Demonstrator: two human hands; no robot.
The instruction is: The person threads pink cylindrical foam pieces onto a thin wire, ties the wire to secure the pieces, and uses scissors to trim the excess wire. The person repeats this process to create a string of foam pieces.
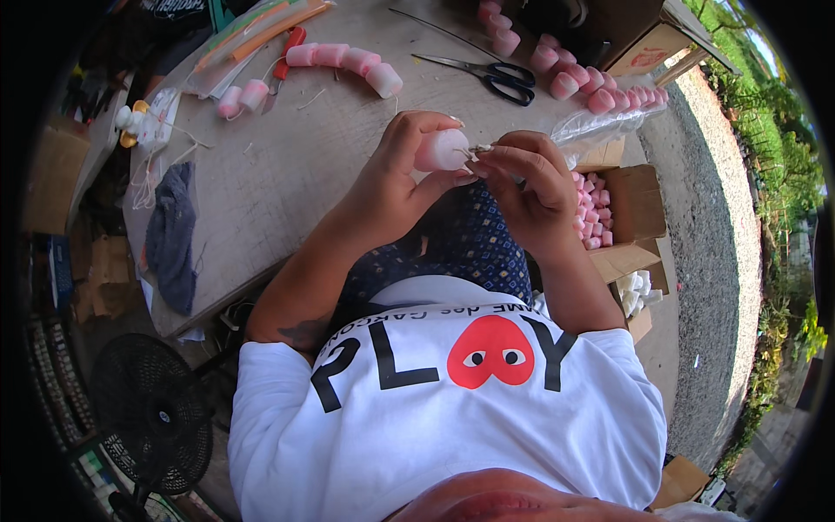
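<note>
My left hand point(396, 165) is closed round a pale pink and white cylinder point(439, 150), thumb below it and fingers above. Its white round end faces my right hand point(531, 174), whose thumb and fingertips pinch a thin cord point(469, 157) close against that end. Both hands are raised over my lap at the table's near edge. Beyond them, a row of similar pink cylinders point(330, 56) lies on the table, apparently threaded on cord, beside a red-handled tool point(294, 45). Black-handled scissors point(507, 83) rest farther right with their blades part open.
More pink cylinders point(600, 87) line the table's right side by clear plastic point(600, 130). An open carton point(637, 204) of them stands right of my right arm. At left are a dark cloth point(172, 239), a white-and-orange spool-like item point(132, 124) and a black fan point(152, 413).
</note>
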